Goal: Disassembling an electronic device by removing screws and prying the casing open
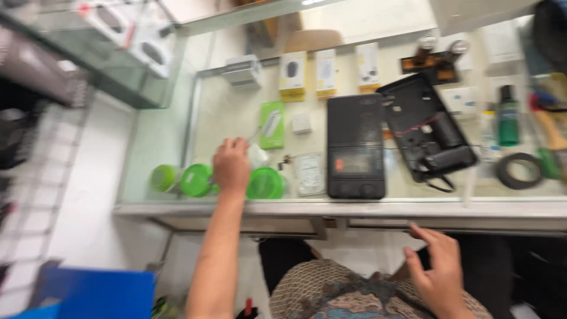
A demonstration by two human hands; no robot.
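Note:
My left hand [231,165] reaches over the glass counter [165,136] and closes on a small white object [258,156], next to several round green containers [195,180]. My right hand [438,272] hovers below the counter's front edge, above my lap, fingers apart and holding nothing. A black device [356,146] lies flat on the counter to the right of my left hand. Its opened black back cover [426,127], with wires showing, lies beside it.
Small yellow-and-white boxes [326,72] stand at the back of the counter. A green flat package [272,124], a green bottle [508,116] and a roll of black tape [519,171] lie nearby. A blue box [94,292] sits on the floor at lower left.

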